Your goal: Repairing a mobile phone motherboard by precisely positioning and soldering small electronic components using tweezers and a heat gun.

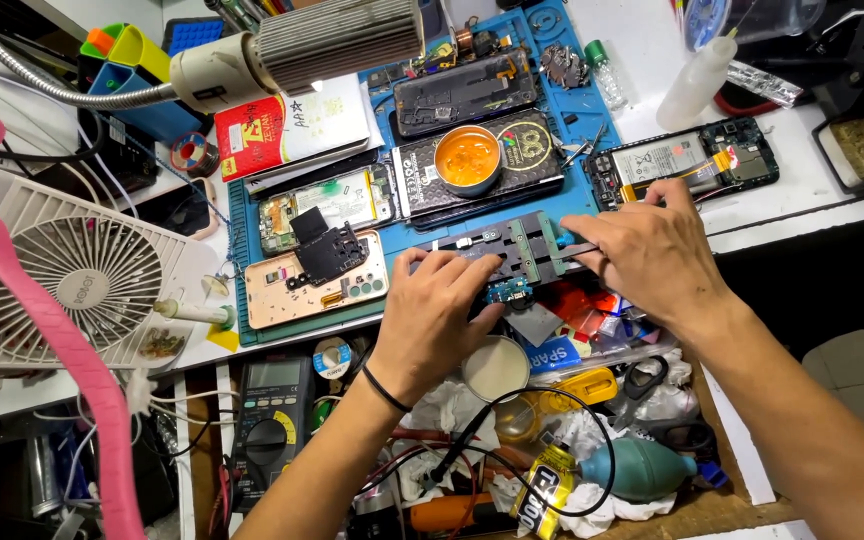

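My left hand [434, 312] rests at the near edge of a dark board clamp [522, 248] on the blue work mat [252, 330], fingers curled against a small blue circuit board [510, 291] held there. My right hand [650, 250] grips the clamp's right end, pinching a thin tool whose tip is hidden under the fingers. Just beyond the clamp lies a round tin of orange paste [467, 159] on a dark phone back.
Opened phones [324, 205] [687, 160] lie on the mat and white bench. A white desk fan [72, 275] stands left, a lamp head [302, 45] above. An open drawer below holds a multimeter [272, 420], a teal blower [642, 468], scissors and cables.
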